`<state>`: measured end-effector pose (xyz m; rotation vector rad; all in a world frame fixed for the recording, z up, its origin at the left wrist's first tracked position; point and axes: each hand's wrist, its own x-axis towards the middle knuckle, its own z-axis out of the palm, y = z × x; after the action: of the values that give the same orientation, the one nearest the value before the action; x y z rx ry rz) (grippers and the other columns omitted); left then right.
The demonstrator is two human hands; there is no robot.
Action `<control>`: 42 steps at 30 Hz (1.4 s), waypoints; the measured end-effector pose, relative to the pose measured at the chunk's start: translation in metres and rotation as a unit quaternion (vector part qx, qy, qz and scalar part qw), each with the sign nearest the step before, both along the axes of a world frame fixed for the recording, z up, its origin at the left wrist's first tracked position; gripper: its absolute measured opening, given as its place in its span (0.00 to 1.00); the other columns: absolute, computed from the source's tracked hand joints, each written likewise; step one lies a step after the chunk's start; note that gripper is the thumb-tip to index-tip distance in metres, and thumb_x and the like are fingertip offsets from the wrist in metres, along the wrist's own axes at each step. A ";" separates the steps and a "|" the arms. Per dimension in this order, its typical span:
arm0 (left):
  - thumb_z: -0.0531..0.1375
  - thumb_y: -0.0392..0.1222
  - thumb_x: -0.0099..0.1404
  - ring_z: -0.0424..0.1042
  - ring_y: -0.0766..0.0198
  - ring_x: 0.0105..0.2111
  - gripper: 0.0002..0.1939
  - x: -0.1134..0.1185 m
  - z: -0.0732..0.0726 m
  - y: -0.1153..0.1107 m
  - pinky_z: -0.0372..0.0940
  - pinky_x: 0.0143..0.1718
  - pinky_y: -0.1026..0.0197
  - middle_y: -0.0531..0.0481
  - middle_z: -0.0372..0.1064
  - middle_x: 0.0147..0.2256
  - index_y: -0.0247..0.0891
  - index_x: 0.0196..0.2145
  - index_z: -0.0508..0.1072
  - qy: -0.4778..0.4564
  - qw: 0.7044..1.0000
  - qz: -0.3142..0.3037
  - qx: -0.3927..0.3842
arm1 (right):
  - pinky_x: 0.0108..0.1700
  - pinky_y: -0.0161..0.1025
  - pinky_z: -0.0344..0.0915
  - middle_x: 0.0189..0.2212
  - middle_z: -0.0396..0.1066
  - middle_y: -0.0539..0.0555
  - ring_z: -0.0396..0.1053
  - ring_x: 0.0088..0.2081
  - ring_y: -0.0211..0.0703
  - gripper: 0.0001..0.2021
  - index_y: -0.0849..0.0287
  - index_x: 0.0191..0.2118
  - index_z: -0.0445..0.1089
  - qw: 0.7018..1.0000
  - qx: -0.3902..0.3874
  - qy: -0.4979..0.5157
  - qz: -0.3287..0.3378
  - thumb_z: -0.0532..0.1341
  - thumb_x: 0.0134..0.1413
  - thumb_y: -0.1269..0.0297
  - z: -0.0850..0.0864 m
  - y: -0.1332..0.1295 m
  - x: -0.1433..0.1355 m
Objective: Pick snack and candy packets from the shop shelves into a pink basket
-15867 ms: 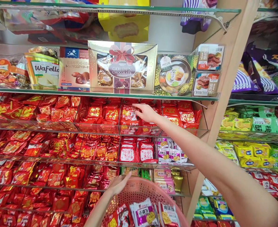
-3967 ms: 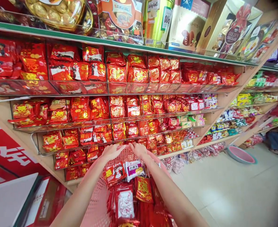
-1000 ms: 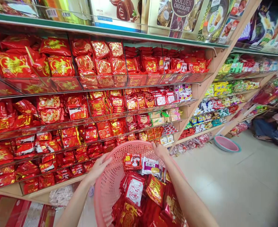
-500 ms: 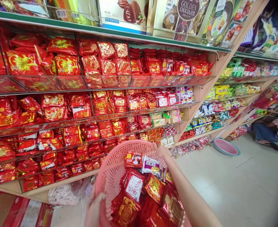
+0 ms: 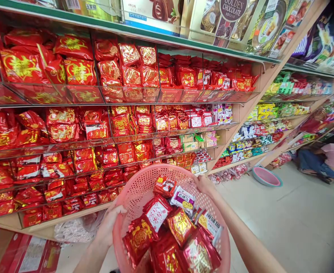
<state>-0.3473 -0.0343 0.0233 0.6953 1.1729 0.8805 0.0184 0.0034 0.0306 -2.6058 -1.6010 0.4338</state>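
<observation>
Both of my hands hold a round pink plastic basket (image 5: pixel 131 197) with many small holes in its wall. My left hand (image 5: pixel 111 223) grips the rim on the left side, thumb over the edge. My right hand (image 5: pixel 205 185) is closed on the rim at the far right; its fingertips are partly hidden. Inside lie several wrapped snack packets: a red one printed LOVE (image 5: pixel 165 185), a white and purple packet (image 5: pixel 183 199), a white and red packet (image 5: pixel 158 213), a red and gold packet (image 5: pixel 181 226) and a white and brown packet (image 5: pixel 210 224).
Shelves in front hold rows of red and gold packets (image 5: pixel 128 76) behind clear guards. Boxed chocolates (image 5: pixel 232 22) stand on the top shelf. A pink and blue basin (image 5: pixel 267 177) sits on the floor at right, near a crouching person (image 5: pixel 326 159). Cardboard boxes (image 5: pixel 22 250) lie lower left.
The basket has tilted and come slightly upward and right, showing more of its packets. My left hand has risen along the rim, and my right hand has shifted a little to the right.
</observation>
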 end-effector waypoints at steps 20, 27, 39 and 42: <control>0.53 0.34 0.45 0.72 0.56 0.41 0.36 -0.058 0.013 0.076 0.67 0.38 0.58 0.47 0.73 0.42 0.42 0.56 0.61 -0.002 0.981 -0.190 0.048 | 0.39 0.37 0.59 0.40 0.73 0.59 0.70 0.43 0.48 0.20 0.56 0.48 0.60 0.996 0.007 0.063 0.057 0.41 0.59 0.53 -0.008 -0.062 -0.035; 0.56 0.34 0.46 0.69 0.54 0.45 0.38 -0.064 0.029 0.090 0.66 0.41 0.56 0.46 0.68 0.50 0.43 0.57 0.58 -0.033 0.974 -0.221 0.046 | 0.36 0.36 0.60 0.32 0.73 0.56 0.71 0.38 0.47 0.19 0.56 0.44 0.60 0.991 0.050 0.111 0.053 0.40 0.57 0.52 -0.016 -0.081 -0.045; 0.59 0.32 0.47 0.69 0.48 0.45 0.39 -0.071 0.012 0.099 0.67 0.39 0.49 0.41 0.63 0.53 0.44 0.58 0.57 0.004 0.975 -0.216 0.056 | 0.31 0.36 0.58 0.16 0.67 0.45 0.70 0.26 0.44 0.15 0.55 0.41 0.58 0.976 0.045 0.212 0.022 0.54 0.47 0.57 -0.022 -0.093 -0.047; 0.60 0.31 0.46 0.65 0.50 0.50 0.41 -0.070 0.012 0.102 0.66 0.43 0.52 0.42 0.63 0.54 0.44 0.58 0.56 -0.013 0.971 -0.227 0.070 | 0.28 0.35 0.58 0.17 0.66 0.44 0.67 0.22 0.40 0.11 0.55 0.38 0.57 0.951 0.065 0.302 0.027 0.53 0.46 0.61 -0.025 -0.096 -0.043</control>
<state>-0.4171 0.0675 0.0357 1.0165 0.8819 0.5850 -0.0244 -0.0924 0.0058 -2.0422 -1.4182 0.9762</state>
